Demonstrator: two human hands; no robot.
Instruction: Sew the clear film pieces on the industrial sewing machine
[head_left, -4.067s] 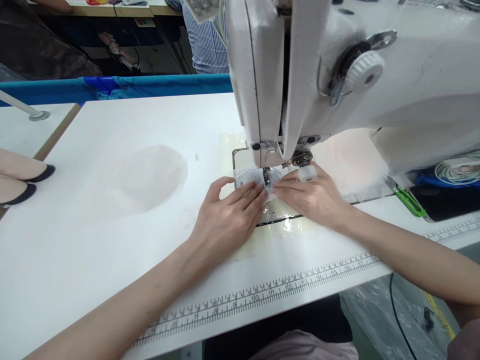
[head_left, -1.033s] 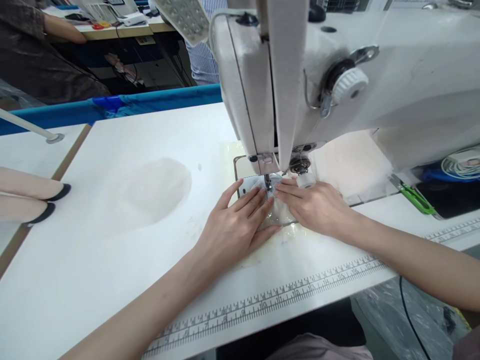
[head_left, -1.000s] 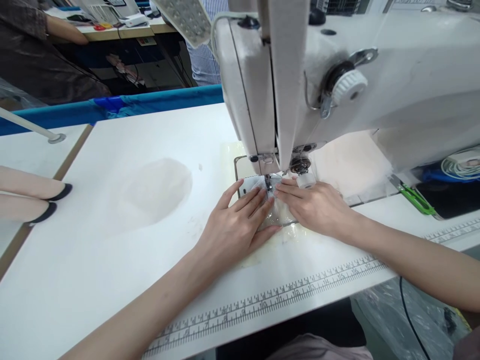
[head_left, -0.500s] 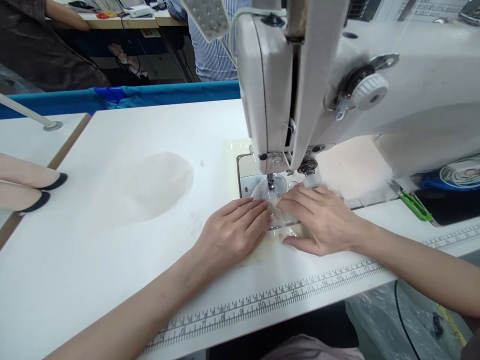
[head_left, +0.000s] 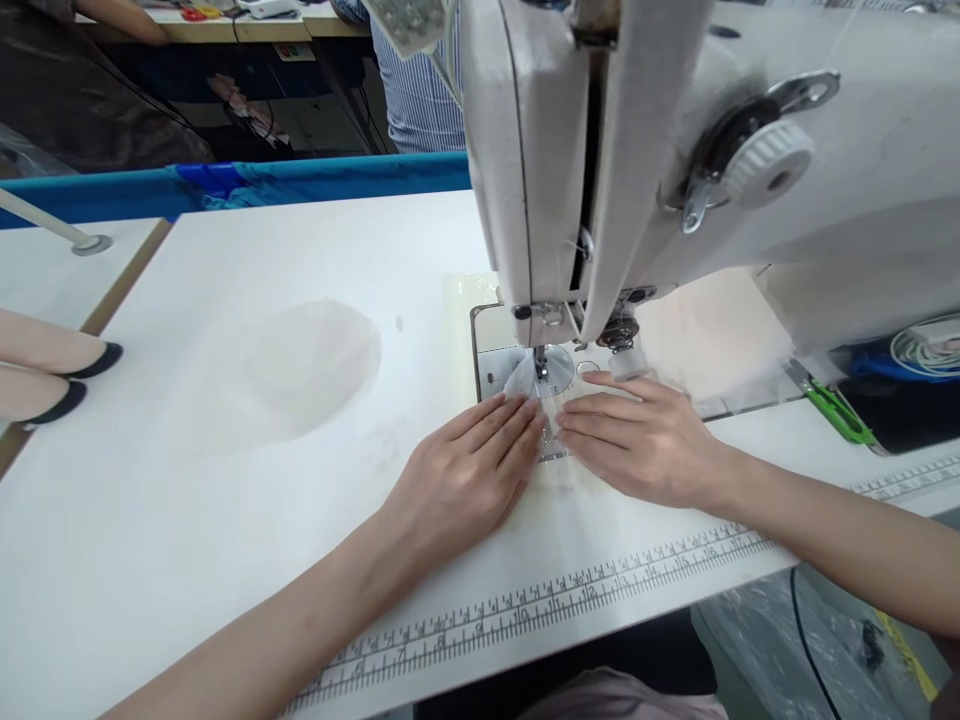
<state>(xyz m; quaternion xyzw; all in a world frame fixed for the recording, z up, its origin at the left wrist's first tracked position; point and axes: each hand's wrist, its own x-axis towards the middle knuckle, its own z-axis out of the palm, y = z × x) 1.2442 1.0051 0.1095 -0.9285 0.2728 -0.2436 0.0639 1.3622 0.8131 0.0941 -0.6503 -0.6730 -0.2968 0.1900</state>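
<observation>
A sewing machine (head_left: 555,180) stands over the white table, its presser foot (head_left: 540,362) down near the metal plate. Beneath the foot lies a small piece of sheer white fabric (head_left: 520,378). My left hand (head_left: 469,465) rests flat on this fabric, fingers stretched toward the foot. On the other side, my right hand (head_left: 645,440) lies with fingers extended, its fingertips beside the fabric strip just right of the foot. The fabric's near end is partly hidden by both hands.
A printed ruler (head_left: 525,625) runs along the table's front edge. Green-handled snips (head_left: 836,408) lie at right by a dark tray. Pale fabric (head_left: 712,325) sits under the machine arm. Two beige pieces with black ends (head_left: 56,370) are at left. Other people are beyond the blue cloth (head_left: 337,180).
My right hand's thumb has tucked in under the palm, and its fingers have shifted slightly. My left hand stays nearly in place. The view has moved closer to the machine.
</observation>
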